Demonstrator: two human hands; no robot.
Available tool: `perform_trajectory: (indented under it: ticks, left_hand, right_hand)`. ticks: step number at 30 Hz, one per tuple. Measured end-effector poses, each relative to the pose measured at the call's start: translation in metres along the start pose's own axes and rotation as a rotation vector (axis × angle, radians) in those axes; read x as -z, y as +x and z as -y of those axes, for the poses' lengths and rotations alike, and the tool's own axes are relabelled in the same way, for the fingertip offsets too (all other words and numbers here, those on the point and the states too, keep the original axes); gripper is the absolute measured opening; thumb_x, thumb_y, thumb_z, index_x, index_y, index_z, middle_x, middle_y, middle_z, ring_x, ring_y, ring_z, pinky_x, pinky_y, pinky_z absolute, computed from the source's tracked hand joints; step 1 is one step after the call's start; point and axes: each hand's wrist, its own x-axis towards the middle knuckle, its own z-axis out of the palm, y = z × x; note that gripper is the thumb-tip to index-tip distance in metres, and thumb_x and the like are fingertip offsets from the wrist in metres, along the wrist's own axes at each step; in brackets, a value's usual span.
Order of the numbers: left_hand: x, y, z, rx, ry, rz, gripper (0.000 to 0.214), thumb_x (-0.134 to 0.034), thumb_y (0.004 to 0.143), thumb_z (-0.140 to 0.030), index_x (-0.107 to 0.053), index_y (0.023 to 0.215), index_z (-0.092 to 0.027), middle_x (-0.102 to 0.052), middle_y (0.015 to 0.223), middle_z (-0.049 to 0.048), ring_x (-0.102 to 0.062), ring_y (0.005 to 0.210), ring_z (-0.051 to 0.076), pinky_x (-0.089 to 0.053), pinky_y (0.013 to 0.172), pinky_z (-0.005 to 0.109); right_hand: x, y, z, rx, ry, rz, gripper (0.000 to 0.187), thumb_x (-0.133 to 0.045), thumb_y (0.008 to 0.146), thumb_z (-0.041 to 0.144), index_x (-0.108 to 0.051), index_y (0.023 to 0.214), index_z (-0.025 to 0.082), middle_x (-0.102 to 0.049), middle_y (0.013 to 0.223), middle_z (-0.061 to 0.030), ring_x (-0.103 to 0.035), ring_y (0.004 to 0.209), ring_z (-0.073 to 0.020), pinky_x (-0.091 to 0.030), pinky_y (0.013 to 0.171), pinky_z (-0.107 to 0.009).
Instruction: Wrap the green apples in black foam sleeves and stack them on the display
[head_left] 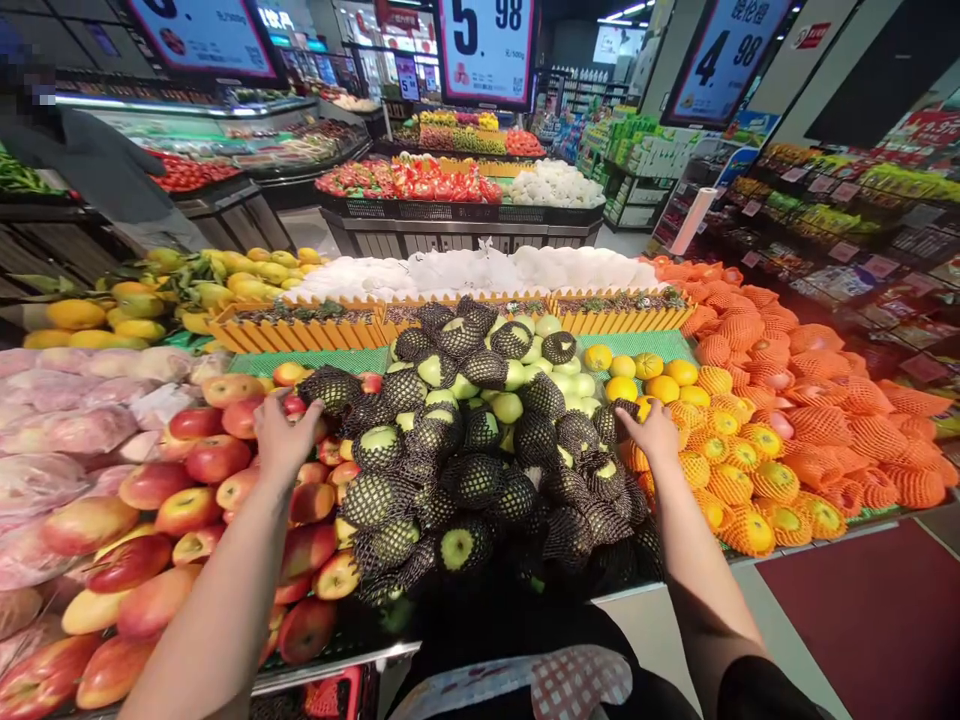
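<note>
My left hand [289, 440] reaches over the red apples [217, 460]. Its thumb and fingers are apart, with a bit of red apple showing between them. The thumb tip touches or nearly touches a dark fruit in black foam net [330, 388]. On the other side, my right hand [651, 432] is at the border between the netted green apples [476, 480] and the oranges [664, 388]. Its fingers are spread too, the thumb beside a dark netted piece [609, 425]. Whether that thumb touches it, I cannot tell. Several green apples [506, 405] at the back are bare.
Pink-wrapped fruit [67, 430] lies at far left, orange-netted fruit [832, 390] at right. Behind runs a small orange fence [457, 312], with white-wrapped fruit [480, 272] and mangoes [247, 275] beyond. A person [97, 160] stands at upper left. Price screens [486, 50] hang overhead.
</note>
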Motion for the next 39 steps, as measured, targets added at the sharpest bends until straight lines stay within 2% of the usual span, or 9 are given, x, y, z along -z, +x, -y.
perform_trajectory:
  ticks: [5,9,15,21,24,27,32,35,39]
  left_hand:
    - [-0.025,0.044,-0.008,0.136,0.123,0.204,0.080,-0.086,0.060,-0.050,-0.054,0.118,-0.005,-0.059,0.122,0.0218,-0.050,0.127,0.046,-0.036,0.107,0.064]
    - [-0.038,0.052,-0.012,0.187,0.225,0.279,0.077,-0.092,0.041,-0.055,-0.054,0.093,-0.013,-0.059,0.116,0.0206,-0.049,0.127,0.052,-0.034,0.105,0.070]
    - [-0.039,0.055,-0.014,0.201,0.372,0.311,0.056,-0.089,0.055,-0.043,-0.048,0.084,-0.018,-0.066,0.108,0.0145,-0.056,0.124,0.046,-0.042,0.101,0.063]
    - [-0.043,0.049,-0.019,0.175,0.214,-0.039,0.079,-0.089,0.061,-0.031,-0.052,0.127,-0.008,-0.065,0.131,0.0160,-0.060,0.122,0.036,-0.042,0.107,0.055]
    - [-0.039,0.031,-0.043,-0.055,0.042,-0.271,0.087,-0.088,0.065,-0.028,-0.045,0.135,0.000,-0.059,0.138,0.0180,-0.056,0.125,0.030,-0.039,0.112,0.045]
    - [-0.031,0.001,-0.076,-0.331,-0.015,-0.306,0.088,-0.085,0.069,-0.032,-0.040,0.135,0.003,-0.053,0.140,0.0191,-0.050,0.130,0.028,-0.036,0.114,0.042]
    - [-0.028,-0.053,-0.121,-0.588,-0.086,-0.229,0.093,-0.089,0.059,-0.030,-0.040,0.134,-0.005,-0.051,0.135,0.0148,-0.050,0.127,0.030,-0.037,0.113,0.047]
    - [-0.030,-0.080,-0.137,-0.672,-0.203,-0.166,0.090,-0.090,0.056,-0.030,-0.043,0.131,-0.013,-0.052,0.132,0.0123,-0.049,0.126,0.032,-0.034,0.114,0.050]
    - [-0.026,-0.103,-0.148,-0.712,-0.277,-0.144,0.084,-0.088,0.062,-0.033,-0.042,0.132,-0.020,-0.051,0.132,0.0092,-0.050,0.126,0.030,-0.038,0.112,0.051]
  right_hand:
    - [-0.036,0.004,0.015,0.029,-0.022,0.076,0.083,-0.074,0.074,0.058,-0.047,0.140,0.015,-0.062,0.127,-0.0256,-0.067,0.108,-0.0418,-0.052,0.084,-0.047]
    - [-0.036,-0.002,0.007,0.052,-0.018,0.052,0.079,-0.077,0.073,0.049,-0.047,0.140,0.019,-0.062,0.128,-0.0214,-0.065,0.111,-0.0400,-0.052,0.087,-0.046]
    - [-0.022,-0.018,-0.034,0.208,0.109,0.087,0.084,-0.074,0.074,0.051,-0.040,0.144,0.021,-0.060,0.132,-0.0168,-0.059,0.120,-0.0373,-0.048,0.099,-0.048]
    - [-0.029,-0.044,-0.048,0.243,0.154,0.183,0.079,-0.052,0.090,0.065,-0.031,0.154,0.023,-0.050,0.147,-0.0174,-0.040,0.141,-0.0378,-0.034,0.114,-0.057]
    - [-0.025,-0.049,-0.053,0.188,0.070,0.215,0.077,-0.047,0.093,0.064,-0.025,0.158,0.029,-0.039,0.159,-0.0142,-0.027,0.149,-0.0417,-0.026,0.115,-0.068]
    - [-0.017,-0.050,-0.051,0.202,0.090,0.198,0.078,-0.045,0.096,0.058,-0.019,0.161,0.023,-0.036,0.162,-0.0160,-0.030,0.150,-0.0387,-0.028,0.118,-0.062]
    - [-0.001,-0.069,0.004,0.475,0.117,-0.135,0.077,-0.052,0.096,0.047,-0.023,0.158,0.014,-0.036,0.160,-0.0206,-0.033,0.148,-0.0389,-0.030,0.118,-0.062]
    - [-0.003,-0.087,0.056,0.888,0.046,0.092,0.065,-0.055,0.091,0.018,-0.038,0.153,0.021,-0.047,0.155,-0.0140,-0.042,0.142,-0.0334,-0.038,0.117,-0.054]
    - [-0.028,-0.097,0.103,1.174,-0.226,0.265,0.062,-0.052,0.084,-0.001,-0.053,0.143,0.017,-0.044,0.158,-0.0151,-0.038,0.146,-0.0336,-0.038,0.117,-0.050]
